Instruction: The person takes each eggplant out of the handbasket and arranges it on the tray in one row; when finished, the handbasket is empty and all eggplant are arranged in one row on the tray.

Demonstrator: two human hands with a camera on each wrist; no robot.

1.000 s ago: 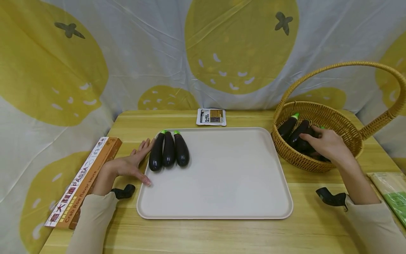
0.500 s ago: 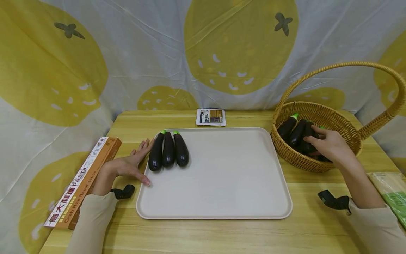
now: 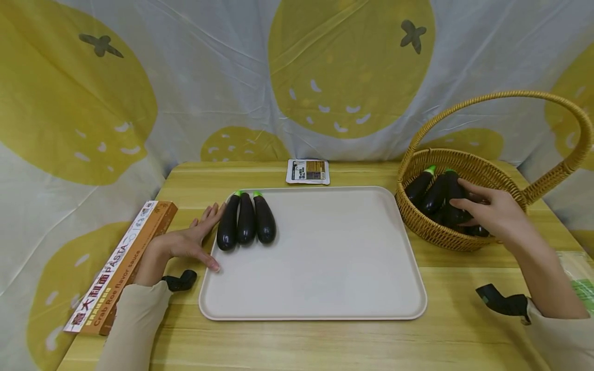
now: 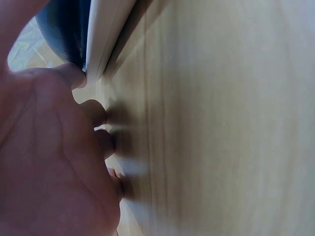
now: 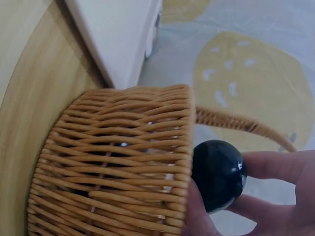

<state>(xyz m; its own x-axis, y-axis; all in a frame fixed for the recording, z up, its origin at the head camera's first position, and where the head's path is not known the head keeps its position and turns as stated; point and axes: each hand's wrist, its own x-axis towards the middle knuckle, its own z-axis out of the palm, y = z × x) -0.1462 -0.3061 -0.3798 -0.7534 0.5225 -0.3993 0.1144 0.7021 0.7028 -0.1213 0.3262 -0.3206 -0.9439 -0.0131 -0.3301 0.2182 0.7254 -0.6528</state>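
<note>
My right hand (image 3: pixel 498 208) is at the wicker basket (image 3: pixel 431 234), with thumb and fingers around a dark eggplant (image 3: pixel 454 198). In the right wrist view the rounded end of this eggplant (image 5: pixel 219 174) shows above the basket rim between the fingers. More eggplants lie in the basket beside it, including one with a green stem (image 3: pixel 419 186). My left hand (image 3: pixel 187 242) has its fingers spread along the left edge of the beige tray (image 3: pixel 334 257), thumb at the rim. Three eggplants (image 3: pixel 246 219) lie side by side at the tray's left end, close to those fingers.
A pasta box (image 3: pixel 122 265) lies left of the left forearm. Behind the tray is a small flat packet (image 3: pixel 308 171). The basket's tall arched handle (image 3: pixel 524 94) rises over the right side. A green-and-clear package (image 3: pixel 580 281) lies at the right edge.
My right hand and forearm have shifted right. The eggplant by its fingers has moved slightly, and its green stem now shows beside the others. My left hand has stayed in place.
</note>
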